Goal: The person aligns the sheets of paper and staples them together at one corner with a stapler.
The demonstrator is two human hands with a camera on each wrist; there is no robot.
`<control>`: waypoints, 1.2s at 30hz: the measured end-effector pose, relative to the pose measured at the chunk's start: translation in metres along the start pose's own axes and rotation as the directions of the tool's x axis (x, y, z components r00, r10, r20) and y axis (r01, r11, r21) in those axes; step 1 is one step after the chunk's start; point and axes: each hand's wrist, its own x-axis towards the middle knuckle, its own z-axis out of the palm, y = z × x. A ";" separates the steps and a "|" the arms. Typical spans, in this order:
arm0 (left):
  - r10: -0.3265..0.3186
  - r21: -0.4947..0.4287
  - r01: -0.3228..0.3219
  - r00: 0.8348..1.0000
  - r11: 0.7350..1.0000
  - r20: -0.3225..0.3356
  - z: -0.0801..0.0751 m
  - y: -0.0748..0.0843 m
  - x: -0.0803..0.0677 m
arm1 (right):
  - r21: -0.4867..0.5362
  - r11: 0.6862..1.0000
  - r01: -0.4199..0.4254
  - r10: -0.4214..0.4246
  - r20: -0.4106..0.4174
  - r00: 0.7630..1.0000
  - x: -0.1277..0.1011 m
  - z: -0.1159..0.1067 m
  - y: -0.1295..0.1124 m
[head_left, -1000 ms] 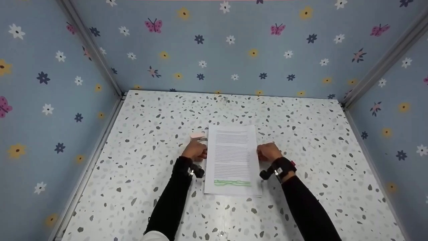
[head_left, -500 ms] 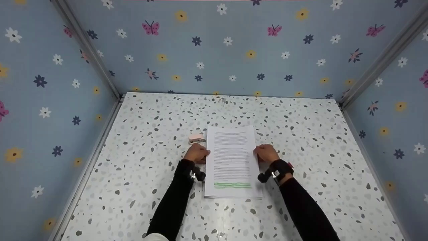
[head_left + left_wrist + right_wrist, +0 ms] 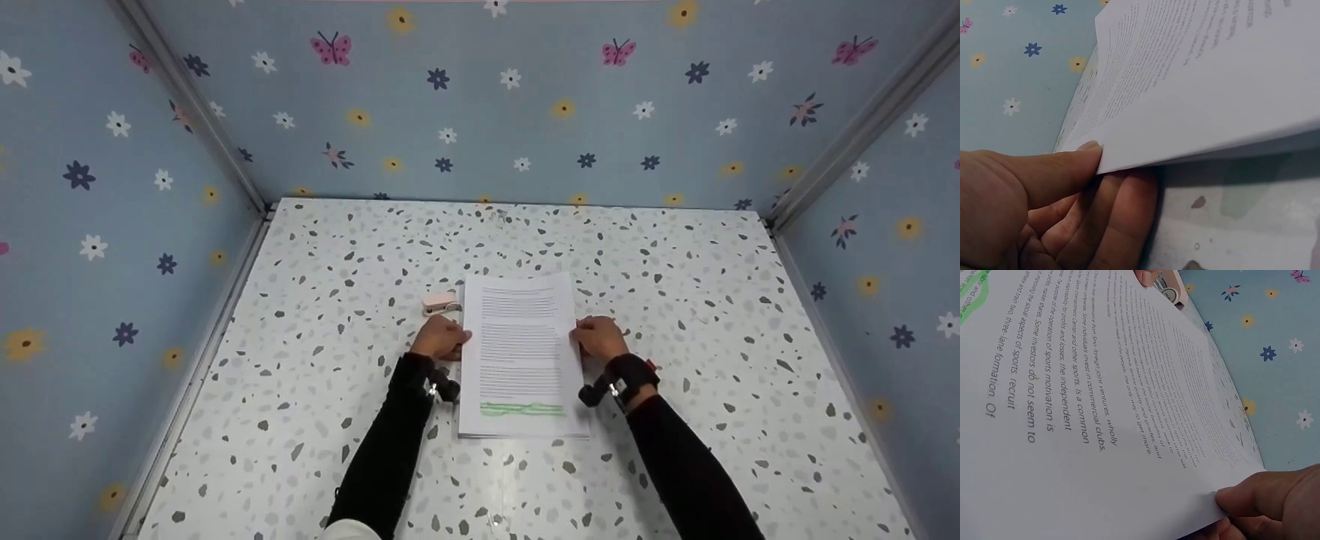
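Observation:
A thin stack of printed paper [image 3: 521, 352] with a green highlighted line near its bottom lies mid-table. My left hand [image 3: 441, 339] pinches its left edge, thumb on top and fingers under the sheets [image 3: 1196, 90]. My right hand [image 3: 598, 337] pinches the right edge the same way, thumb on the top page [image 3: 1089, 410]. The edges are lifted slightly off the table. A small pink stapler [image 3: 440, 303] sits just beyond my left hand, beside the stack's upper left corner; its end shows in the right wrist view [image 3: 1169, 291].
The speckled white table [image 3: 337, 300] is boxed in by blue walls printed with flowers and butterflies [image 3: 525, 105] at the back and on both sides. Metal corner posts [image 3: 202, 127] run up at the back corners.
Both hands have closed in on the stack's side edges, from beside it to pinching it. The left hand has moved away from the pink stapler, which now shows fully.

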 end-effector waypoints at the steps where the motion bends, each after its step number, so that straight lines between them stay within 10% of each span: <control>1: 0.000 0.015 -0.001 1.000 1.000 0.002 0.000 0.001 0.000 | 0.007 1.000 0.000 0.000 -0.005 1.000 0.000 0.000 0.000; 9: 0.081 0.123 -0.087 0.996 0.989 0.046 0.001 0.006 0.000 | 0.175 0.984 -0.015 0.010 0.031 0.999 0.001 0.004 0.000; 16: 0.178 0.160 -0.187 0.982 0.969 0.069 0.005 0.009 0.001 | 0.447 0.887 -0.117 0.075 0.110 0.991 0.000 0.014 -0.002; 27: 0.143 0.105 -0.152 0.986 0.983 0.091 0.016 0.011 0.001 | 0.491 0.868 -0.077 0.076 0.022 0.997 -0.001 0.021 -0.005; 36: 0.137 -0.302 -0.104 0.986 0.948 0.090 0.015 0.030 0.000 | 0.575 0.818 -0.005 0.005 0.002 1.000 -0.010 0.008 -0.005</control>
